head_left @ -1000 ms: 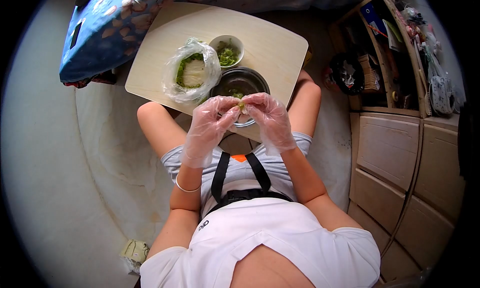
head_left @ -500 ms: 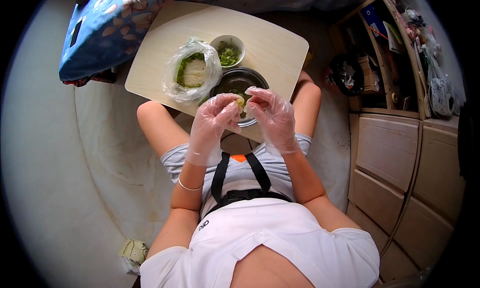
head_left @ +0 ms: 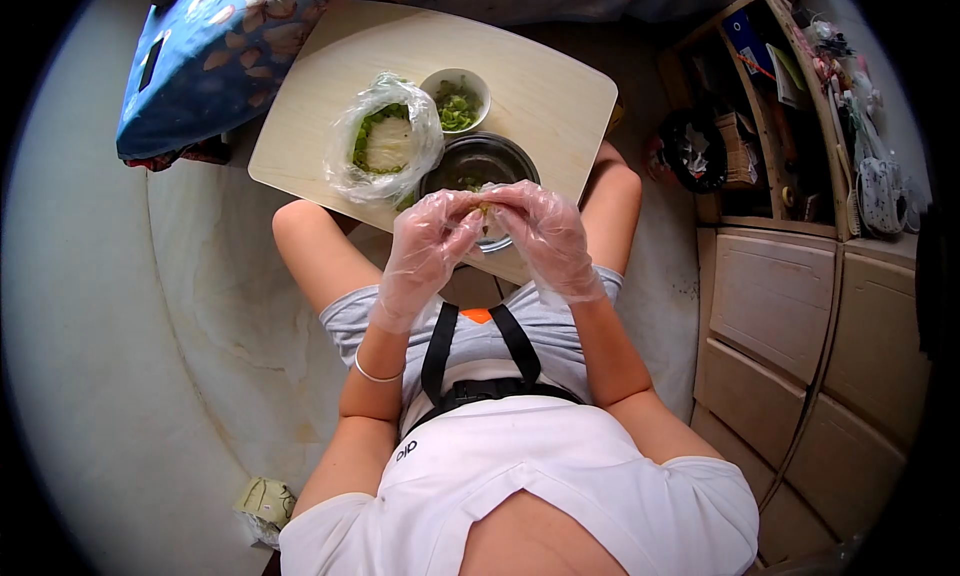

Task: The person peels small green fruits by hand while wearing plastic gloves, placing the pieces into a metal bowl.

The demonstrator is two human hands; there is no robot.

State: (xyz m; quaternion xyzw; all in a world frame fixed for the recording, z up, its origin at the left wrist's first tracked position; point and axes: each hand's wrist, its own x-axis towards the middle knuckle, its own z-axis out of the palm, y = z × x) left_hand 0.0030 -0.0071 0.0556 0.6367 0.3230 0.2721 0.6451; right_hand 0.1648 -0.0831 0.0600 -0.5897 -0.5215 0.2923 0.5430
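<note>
My left hand and my right hand wear clear plastic gloves. Their fingertips meet above the near side of a metal bowl. A small yellow-green vegetable piece is pinched between them, mostly covered by the fingers. Some green bits lie inside the metal bowl, whose front is partly hidden by my hands. Just behind it stands a white bowl with chopped green pieces. Left of both bowls, an open clear plastic bag holds something pale with leafy green edges.
The low cream table reaches over my knees. A blue floral cloth covers furniture at the back left. On the right are a wooden shelf with assorted items, a black-lined bin and drawers.
My hands have come together; the gap between their fingertips has closed. The right hand has shifted slightly left and its fingers have curled inward. The bowls and bag stay put.
</note>
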